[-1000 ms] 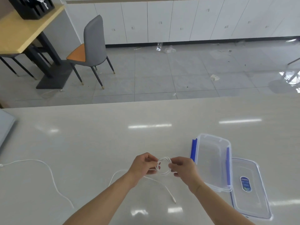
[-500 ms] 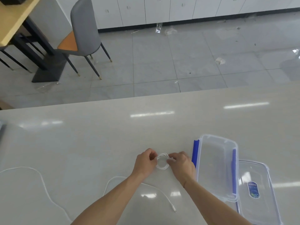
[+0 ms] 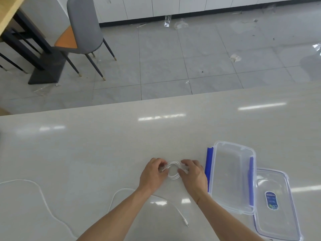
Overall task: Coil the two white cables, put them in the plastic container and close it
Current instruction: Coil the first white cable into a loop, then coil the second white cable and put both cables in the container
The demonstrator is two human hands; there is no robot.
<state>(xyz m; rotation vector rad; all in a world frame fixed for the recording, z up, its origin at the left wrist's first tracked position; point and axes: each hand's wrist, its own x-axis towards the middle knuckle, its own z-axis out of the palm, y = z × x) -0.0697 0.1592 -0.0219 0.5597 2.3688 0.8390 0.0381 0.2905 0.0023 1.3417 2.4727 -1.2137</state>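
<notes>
A small coil of white cable sits between my two hands just above the pale table. My left hand pinches its left side and my right hand pinches its right side. The cable's loose tail loops under my left forearm and ends in a plug near the table's front. A second white cable lies uncoiled at the left. The clear plastic container with blue clips stands open right of my right hand. Its lid, with a blue label, rests against it.
The glossy table has its far edge above the hands. Beyond it, on the tiled floor, a grey chair with an orange seat stands beside a wooden desk. White cabinets line the back wall.
Both hands have come lower, bringing the coil close to the table. The loose tail has grown shorter as the coil gained turns. The camera has tilted down.
</notes>
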